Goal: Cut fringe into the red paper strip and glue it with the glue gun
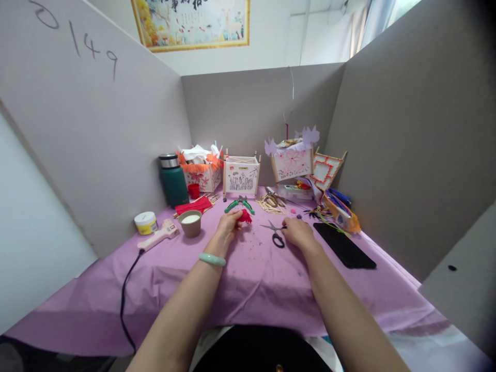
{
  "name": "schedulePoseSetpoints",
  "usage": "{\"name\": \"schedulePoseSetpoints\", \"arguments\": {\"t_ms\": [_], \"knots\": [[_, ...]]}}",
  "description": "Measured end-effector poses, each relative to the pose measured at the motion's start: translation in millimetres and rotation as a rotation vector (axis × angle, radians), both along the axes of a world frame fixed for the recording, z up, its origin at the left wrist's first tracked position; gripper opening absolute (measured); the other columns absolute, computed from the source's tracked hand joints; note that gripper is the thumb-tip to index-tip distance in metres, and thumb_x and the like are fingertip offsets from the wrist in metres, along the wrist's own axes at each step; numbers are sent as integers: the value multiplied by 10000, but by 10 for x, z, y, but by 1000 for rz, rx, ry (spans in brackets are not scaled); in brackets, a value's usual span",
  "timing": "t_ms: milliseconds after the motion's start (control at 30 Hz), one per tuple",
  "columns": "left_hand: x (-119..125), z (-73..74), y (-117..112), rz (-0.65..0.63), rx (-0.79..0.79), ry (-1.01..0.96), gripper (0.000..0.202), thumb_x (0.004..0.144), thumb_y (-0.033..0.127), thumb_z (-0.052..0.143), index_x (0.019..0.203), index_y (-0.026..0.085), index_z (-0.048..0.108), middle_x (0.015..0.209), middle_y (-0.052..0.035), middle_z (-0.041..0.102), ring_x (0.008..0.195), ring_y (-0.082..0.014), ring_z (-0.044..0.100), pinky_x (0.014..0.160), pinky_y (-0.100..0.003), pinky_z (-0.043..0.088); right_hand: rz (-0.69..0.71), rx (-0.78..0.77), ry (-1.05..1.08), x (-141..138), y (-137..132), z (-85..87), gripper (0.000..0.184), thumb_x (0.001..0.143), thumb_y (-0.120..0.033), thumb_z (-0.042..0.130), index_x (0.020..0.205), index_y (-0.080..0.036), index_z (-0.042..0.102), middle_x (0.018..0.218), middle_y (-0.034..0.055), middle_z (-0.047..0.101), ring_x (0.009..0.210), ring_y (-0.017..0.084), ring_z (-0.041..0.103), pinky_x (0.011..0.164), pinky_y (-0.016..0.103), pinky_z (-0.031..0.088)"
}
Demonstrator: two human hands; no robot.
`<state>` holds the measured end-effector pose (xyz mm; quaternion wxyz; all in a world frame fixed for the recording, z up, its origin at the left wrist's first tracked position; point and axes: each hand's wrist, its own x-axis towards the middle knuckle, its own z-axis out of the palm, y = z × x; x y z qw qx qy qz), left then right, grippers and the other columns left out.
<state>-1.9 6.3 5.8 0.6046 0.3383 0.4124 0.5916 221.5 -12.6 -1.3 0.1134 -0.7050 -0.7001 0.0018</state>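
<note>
Hands (228,226): two
Held red piece (245,217): one
Black-handled scissors (275,229): one pair
Green-handled pliers (242,200): one
Glue gun (157,236): one
Bottle (173,182): one
Pale sticks (273,207): many, hard to count

A craft work booth inside a room: grey panels (263,103) enclose the left, right and far sides of a surface (267,289) draped in purple cloth. Scissors (274,228) near the centre, green-handled pliers (242,199) just above, a pink corded tool (157,235) at middle left and decorated stick-framed boxes (242,176) along the back show handicraft. Beyond, at the top, a gold-bordered picture (194,23) hangs on a white wall (267,31).
</note>
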Motion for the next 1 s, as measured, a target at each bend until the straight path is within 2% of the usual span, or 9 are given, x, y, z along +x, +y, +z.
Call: {"name": "schedulePoseSetpoints", "arguments": {"t_ms": [100,200,300,500,567,700,800,900,1000], "knots": [[5,-22,7,-2,9,-12,53,761,107,629,805,91,604,536,-25,604,347,-67,481,346,-163,348,-1,31,-14,-93,-25,-10,247,830,-247,517,1020,-186,664,1047,140,663,989,278,599,750,342,417],[-1,-46,19,-6,13,-33,88,756,107,635,830,89,592,576,-40,632,409,-90,555,417,-181,439,67,77,-18,-168,-39,-24,334,864,-407,480,1030,-182,664,1063,155,646,1020,297,571,769,359,409],[-8,-56,22,-21,13,-33,104,759,110,629,851,87,585,598,-48,645,440,-104,587,446,-194,471,133,64,7,-171,-38,-39,474,820,-553,493,1076,-189,658,1092,160,624,1040,305,547,800,363,397],[-6,-36,7,-20,9,-12,69,792,113,582,858,92,582,561,-33,630,426,-102,582,442,-194,479,280,3,75,-43,-1,-40,547,723,-568,598,1134,-211,642,1102,118,629,1044,271,542,834,312,382],[-10,-37,8,-17,14,-12,63,798,117,574,858,95,580,563,-30,629,429,-101,583,442,-192,481,274,1,71,-44,-1,-31,526,704,-525,625,1126,-212,644,1087,111,640,1023,264,558,801,300,393],[-19,-53,19,-20,21,-18,87,789,125,591,870,96,575,611,-46,648,450,-109,599,454,-200,491,152,58,52,-122,-17,-32,344,743,-347,572,1040,-201,664,1028,111,672,949,254,607,709,294,410],[-16,-58,20,-40,27,-31,113,777,128,614,879,97,576,618,-49,649,444,-111,595,459,-208,493,118,120,89,-161,-5,-55,279,723,-290,580,970,-189,663,960,108,688,907,258,625,686,299,423],[-8,-46,7,-56,33,-42,121,780,142,620,888,105,580,604,-43,642,434,-108,583,444,-203,479,60,129,403,-144,46,-59,232,725,-284,594,933,-187,626,873,76,687,781,214,643,616,275,440],[-1,-20,-20,-74,36,-44,118,779,157,626,881,114,586,602,-43,640,438,-109,578,437,-204,472,28,58,1022,-107,89,-13,204,751,-301,583,921,-190,564,821,53,660,676,169,636,523,248,450]]}}
